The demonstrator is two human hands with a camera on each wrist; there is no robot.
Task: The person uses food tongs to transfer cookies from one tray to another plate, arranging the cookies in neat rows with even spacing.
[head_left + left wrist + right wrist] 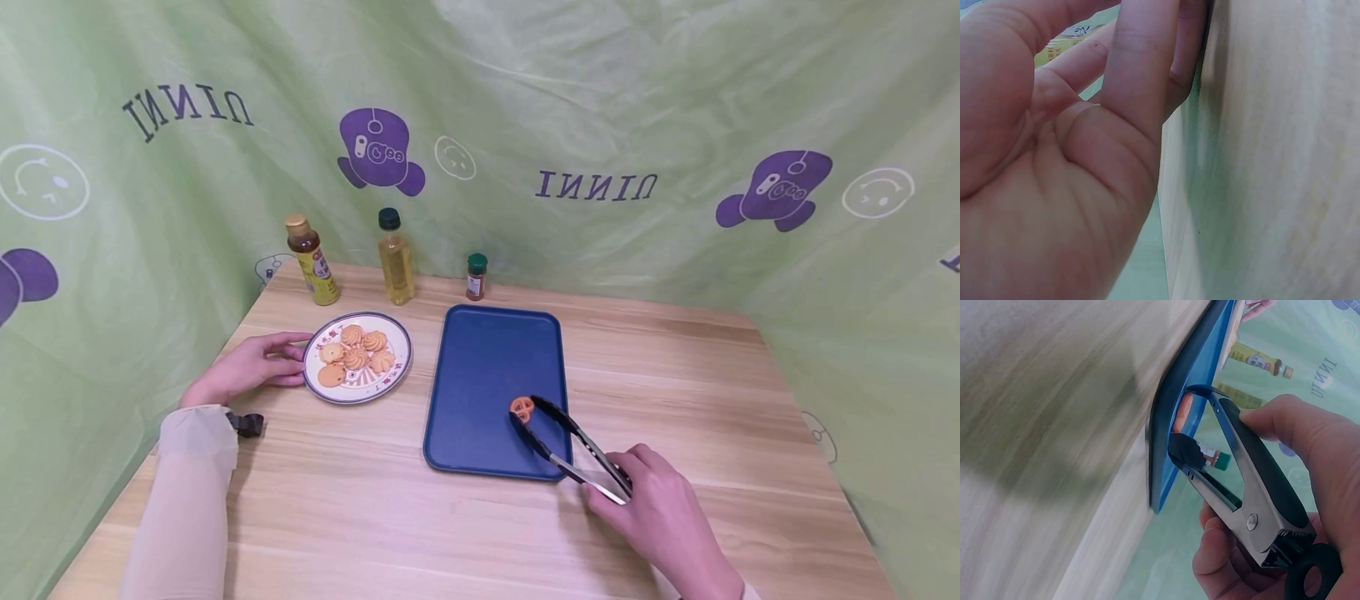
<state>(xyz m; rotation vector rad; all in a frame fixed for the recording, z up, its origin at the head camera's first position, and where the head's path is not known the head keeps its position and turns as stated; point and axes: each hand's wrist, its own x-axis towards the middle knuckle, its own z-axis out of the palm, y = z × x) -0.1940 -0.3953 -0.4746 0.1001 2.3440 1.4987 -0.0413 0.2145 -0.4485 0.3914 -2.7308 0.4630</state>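
Note:
My right hand grips a pair of tongs with black tips and metal arms. Between the tips sits a small orange-brown pretzel-shaped biscuit, over the right part of a blue tray. In the right wrist view the tips flank the biscuit; whether they squeeze it I cannot tell. At the left, my left hand touches the rim of a white plate with fairly straight fingers. Several swirled butter cookies lie on that plate. The left wrist view shows mostly my palm.
Along the back stand a yellow-labelled sauce bottle, an oil bottle with a dark cap and a small green-capped spice jar. A green printed curtain surrounds the wooden table at the back and sides.

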